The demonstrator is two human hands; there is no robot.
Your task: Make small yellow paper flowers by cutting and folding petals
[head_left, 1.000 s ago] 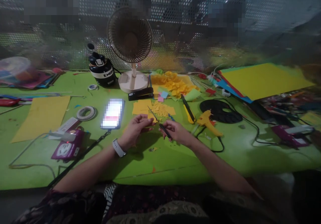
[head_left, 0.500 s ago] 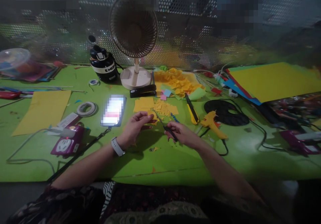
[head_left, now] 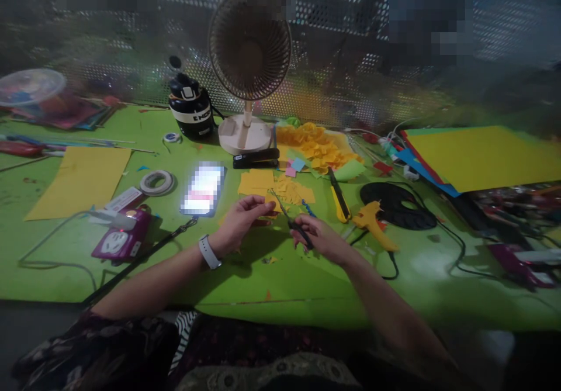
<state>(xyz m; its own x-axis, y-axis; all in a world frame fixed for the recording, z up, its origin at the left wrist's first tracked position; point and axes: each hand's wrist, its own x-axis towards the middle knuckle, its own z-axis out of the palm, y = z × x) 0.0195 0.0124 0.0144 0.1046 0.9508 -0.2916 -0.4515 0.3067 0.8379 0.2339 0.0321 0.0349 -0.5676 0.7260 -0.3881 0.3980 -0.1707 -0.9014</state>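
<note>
My left hand (head_left: 244, 218) pinches a small yellow-orange paper piece (head_left: 272, 203) between thumb and fingers. In my right hand (head_left: 322, 239) is a pair of scissors (head_left: 300, 231) with dark handles, its blades pointing up and left beside the paper. Whether the blades touch the paper I cannot tell. Just beyond both hands lie orange paper squares (head_left: 256, 180) and a heap of cut yellow paper pieces (head_left: 293, 190). Small scraps (head_left: 270, 260) are scattered on the green table (head_left: 245, 289) below the hands.
A yellow cutter knife (head_left: 339, 198) and a yellow glue gun (head_left: 376, 226) lie to the right. Left are a lit phone (head_left: 203, 189), a tape roll (head_left: 156, 183) and a purple power socket (head_left: 121, 238). Behind stand a fan (head_left: 249, 52), a bottle (head_left: 190, 110) and a black stapler (head_left: 256, 158).
The camera view has turned slightly, so the table items appear a little further right. Both hands keep nearly the same place, still holding the paper and the scissors.
</note>
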